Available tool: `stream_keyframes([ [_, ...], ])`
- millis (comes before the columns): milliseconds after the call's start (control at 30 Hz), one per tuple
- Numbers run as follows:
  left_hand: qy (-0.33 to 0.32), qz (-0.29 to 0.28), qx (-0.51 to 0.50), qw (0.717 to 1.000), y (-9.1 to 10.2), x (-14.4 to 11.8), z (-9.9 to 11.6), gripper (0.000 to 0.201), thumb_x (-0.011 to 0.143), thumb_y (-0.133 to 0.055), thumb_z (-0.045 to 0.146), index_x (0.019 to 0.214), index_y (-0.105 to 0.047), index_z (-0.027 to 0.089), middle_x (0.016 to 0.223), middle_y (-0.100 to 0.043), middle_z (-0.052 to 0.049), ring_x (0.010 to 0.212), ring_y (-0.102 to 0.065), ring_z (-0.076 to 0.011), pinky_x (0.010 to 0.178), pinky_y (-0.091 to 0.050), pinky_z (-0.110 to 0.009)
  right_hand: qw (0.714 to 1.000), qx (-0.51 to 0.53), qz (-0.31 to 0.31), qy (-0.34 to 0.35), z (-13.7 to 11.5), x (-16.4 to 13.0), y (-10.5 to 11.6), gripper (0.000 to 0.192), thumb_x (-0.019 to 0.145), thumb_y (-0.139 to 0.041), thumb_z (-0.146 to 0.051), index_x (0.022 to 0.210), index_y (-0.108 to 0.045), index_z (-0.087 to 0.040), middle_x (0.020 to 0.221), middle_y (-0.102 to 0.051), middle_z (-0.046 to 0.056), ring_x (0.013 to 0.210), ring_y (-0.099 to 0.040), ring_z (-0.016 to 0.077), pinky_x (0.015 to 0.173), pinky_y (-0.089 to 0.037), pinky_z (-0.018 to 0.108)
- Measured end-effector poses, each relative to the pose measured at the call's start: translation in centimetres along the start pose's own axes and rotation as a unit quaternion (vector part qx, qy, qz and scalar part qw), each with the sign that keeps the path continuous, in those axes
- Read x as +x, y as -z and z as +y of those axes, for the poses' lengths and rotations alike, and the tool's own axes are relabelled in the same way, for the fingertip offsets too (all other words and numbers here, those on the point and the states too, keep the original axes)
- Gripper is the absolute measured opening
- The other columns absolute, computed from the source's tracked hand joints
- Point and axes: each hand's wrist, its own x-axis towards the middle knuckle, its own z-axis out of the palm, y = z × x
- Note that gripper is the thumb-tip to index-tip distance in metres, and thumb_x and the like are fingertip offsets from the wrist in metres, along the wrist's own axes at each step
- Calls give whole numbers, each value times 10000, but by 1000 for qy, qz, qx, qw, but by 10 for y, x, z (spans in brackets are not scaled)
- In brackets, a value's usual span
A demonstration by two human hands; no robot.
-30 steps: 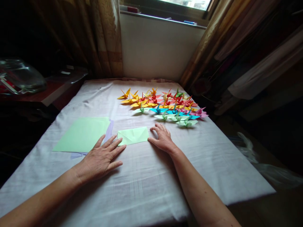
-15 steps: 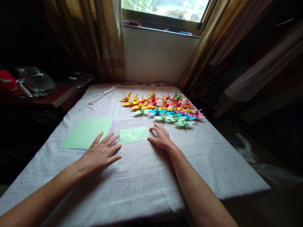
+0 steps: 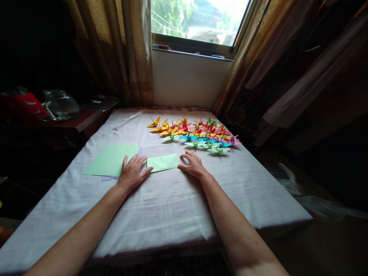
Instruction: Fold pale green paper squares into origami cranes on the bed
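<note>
A pale green sheet of paper [image 3: 162,163], folded into a narrow rectangle with crease lines across it, lies flat on the cloth-covered table. At its left end is my left hand [image 3: 132,172], palm down with fingers apart, the thumb at the paper's lower left corner. My right hand [image 3: 193,165] rests by the opposite end, fingers slightly curved and apart, thumb close to the right edge. Under and beside my left hand lies a larger unfolded green sheet [image 3: 106,160], with purple paper [image 3: 108,178] showing from beneath it.
Several folded paper cranes [image 3: 198,145] in yellow, red, blue, pink and green stand at the table's back right. A glass jug [image 3: 61,105] and a red patterned item [image 3: 27,106] sit on a side table at left. Curtains [image 3: 138,57] flank the window.
My left hand has shifted and turned so its fingers point more away from me, its thumb now at the folded paper's corner. My right hand stays by the right end. The camera view has tilted up slightly.
</note>
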Motion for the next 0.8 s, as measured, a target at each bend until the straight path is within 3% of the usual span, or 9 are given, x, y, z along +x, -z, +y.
stream_keyframes([
  [200,-45,44,-33,997,-7,-3,-4,581,919,-541,411,1443,-441,182,1331,-657,-149,1311,-552,-307,1174,-264,-585,999,1,45,21,3,-1,-7,373,791,-775,-349,1137,-704,-232,1372,-603,100,1320,-520,250,1121,-375,428],
  [433,-109,129,-54,984,-10,-3,-7,589,885,-596,272,1448,-442,195,945,-764,-54,945,-706,-245,1071,-438,-490,995,-20,94,27,2,-1,-14,323,914,-612,-377,1173,-693,-202,1277,-671,121,1216,-591,253,1060,-429,399],
  [567,-132,173,-59,974,-8,-3,-7,419,916,-567,258,1331,-564,196,875,-754,-62,856,-696,-246,971,-507,-475,993,-37,104,32,-2,-4,-17,379,890,-633,-383,1218,-669,-199,1299,-662,127,1236,-576,269,1064,-416,406],
  [667,-164,178,-65,968,-3,-5,-4,206,944,-522,246,1067,-684,216,853,-748,-62,835,-691,-227,950,-519,-451,992,-47,114,33,-5,-8,-19,404,885,-633,-379,1249,-651,-205,1306,-659,127,1230,-578,264,1064,-407,399],
  [733,-196,167,-72,964,0,-6,-1,190,940,-505,235,917,-693,226,880,-753,-60,888,-693,-221,965,-516,-436,991,-51,122,32,-7,-9,-19,417,883,-635,-378,1262,-643,-204,1298,-664,127,1214,-587,259,1055,-410,393],
  [800,-224,152,-81,959,1,-7,2,180,916,-504,219,892,-682,228,998,-760,-65,1027,-682,-237,1010,-499,-448,989,-54,133,31,-7,-10,-19,425,885,-631,-374,1271,-636,-196,1294,-666,127,1201,-594,255,1045,-415,388],
])
